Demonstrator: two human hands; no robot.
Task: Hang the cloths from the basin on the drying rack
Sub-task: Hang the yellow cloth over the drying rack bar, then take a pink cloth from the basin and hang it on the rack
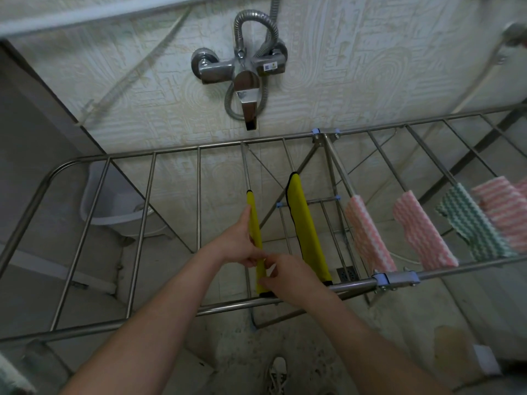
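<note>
A steel drying rack (148, 220) spans the view at waist height. A yellow cloth with black trim (254, 223) lies draped over one rod near the middle. My left hand (239, 238) presses against its left side and pinches it. My right hand (285, 273) grips its near end close to the front rail. A second yellow cloth (305, 226) hangs over the rod just to the right. Further right hang two pink-and-white cloths (368, 235) (422, 232), a green-and-white cloth (473, 223) and another pink one (502, 206). A grey basin (114, 203) sits on the floor beneath the rack's left side.
A chrome wall tap (245, 75) with a coiled hose is mounted on the tiled wall behind the rack. Several bare rods lie to the left of my hands. My shoe (276, 374) shows on the speckled floor below. A floor drain (346, 273) lies under the rack.
</note>
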